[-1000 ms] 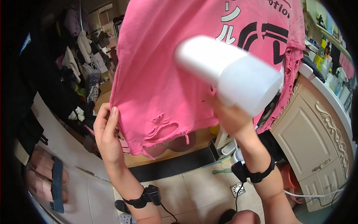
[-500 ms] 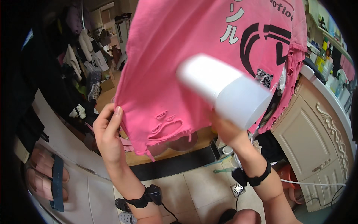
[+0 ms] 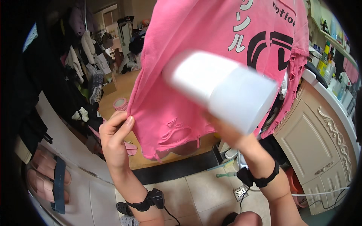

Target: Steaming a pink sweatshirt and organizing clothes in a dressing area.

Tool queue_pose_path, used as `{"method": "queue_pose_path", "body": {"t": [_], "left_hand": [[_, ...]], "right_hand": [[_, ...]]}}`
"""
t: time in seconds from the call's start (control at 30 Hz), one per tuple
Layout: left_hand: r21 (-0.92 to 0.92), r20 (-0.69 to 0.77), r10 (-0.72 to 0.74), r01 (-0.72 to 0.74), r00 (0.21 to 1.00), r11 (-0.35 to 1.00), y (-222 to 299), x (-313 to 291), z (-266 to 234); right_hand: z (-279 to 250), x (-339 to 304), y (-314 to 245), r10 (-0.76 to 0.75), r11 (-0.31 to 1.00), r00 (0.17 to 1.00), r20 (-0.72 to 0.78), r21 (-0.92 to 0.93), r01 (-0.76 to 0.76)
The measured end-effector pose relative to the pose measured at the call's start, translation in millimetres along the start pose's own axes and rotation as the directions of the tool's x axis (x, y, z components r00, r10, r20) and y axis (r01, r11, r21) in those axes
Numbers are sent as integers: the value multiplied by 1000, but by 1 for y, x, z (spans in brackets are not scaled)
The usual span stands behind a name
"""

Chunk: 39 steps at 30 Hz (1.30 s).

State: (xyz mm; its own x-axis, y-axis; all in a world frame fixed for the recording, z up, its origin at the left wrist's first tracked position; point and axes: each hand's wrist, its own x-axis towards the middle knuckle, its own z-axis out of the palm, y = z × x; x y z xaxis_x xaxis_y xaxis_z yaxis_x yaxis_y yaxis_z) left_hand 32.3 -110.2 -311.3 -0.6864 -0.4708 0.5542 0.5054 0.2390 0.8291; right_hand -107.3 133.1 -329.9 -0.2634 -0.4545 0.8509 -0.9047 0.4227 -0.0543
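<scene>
A pink T-shirt point(image 3: 154, 101) with black and white print and ripped holes along its hem hangs in front of me. My left hand point(image 3: 116, 132) is closed, pinching its left edge low down between thumb and fingers. In front of the fabric is a handheld garment steamer point(image 3: 241, 96), blurred by motion, with a white front part and a smooth pale grey rear. My right hand point(image 3: 228, 132) is closed around it from below; the body of the steamer covers most of the grip. Whether the steamer's front touches the cloth, I cannot tell. Black straps circle both wrists.
To the right stands a beige cabinet point(image 3: 315, 139) with carved trim, beneath a white counter and bottles. A white cord point(image 3: 320, 193) crosses the lower right. Pink slippers point(image 3: 47, 173) sit at the left. A dark threshold point(image 3: 173, 165) borders the tiles; clothes hang at the far left.
My left hand has moved a little right, bringing the shirt's left edge with it. The steamer has shifted slightly left across the shirt. Both hands keep their hold.
</scene>
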Motion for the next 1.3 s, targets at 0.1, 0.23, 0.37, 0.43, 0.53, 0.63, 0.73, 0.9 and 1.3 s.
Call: {"method": "queue_pose_path", "body": {"t": [0.1,0.23,0.37,0.43,0.53,0.63,0.73,0.9,1.3], "left_hand": [[46,-2,-45,45,999,998,8,-4,3],[93,58,-3,-2,998,996,9,-2,1],[124,47,-5,-1,999,992,11,-4,-2],[116,57,7,-14,998,993,10,-3,1],[144,30,-20,15,999,989,14,-7,-1],[128,47,3,-9,999,992,7,-5,-2],[94,14,-54,52,998,994,9,-6,4],[125,2,-48,47,999,991,12,-3,4],[103,14,-44,42,999,994,9,-5,14]], "right_hand": [[5,-29,-3,119,917,990,78,375,-139],[0,-7,12,170,932,982,85,310,-188],[-6,40,-15,476,678,877,70,605,-417],[6,9,2,251,918,967,42,307,-252],[33,-46,-8,-62,997,997,54,45,60],[41,-81,-16,277,740,932,235,566,-363],[42,-63,2,143,925,985,99,341,-169],[23,-32,-22,463,729,835,298,408,-550],[60,-102,-28,85,898,995,43,430,-95]]}}
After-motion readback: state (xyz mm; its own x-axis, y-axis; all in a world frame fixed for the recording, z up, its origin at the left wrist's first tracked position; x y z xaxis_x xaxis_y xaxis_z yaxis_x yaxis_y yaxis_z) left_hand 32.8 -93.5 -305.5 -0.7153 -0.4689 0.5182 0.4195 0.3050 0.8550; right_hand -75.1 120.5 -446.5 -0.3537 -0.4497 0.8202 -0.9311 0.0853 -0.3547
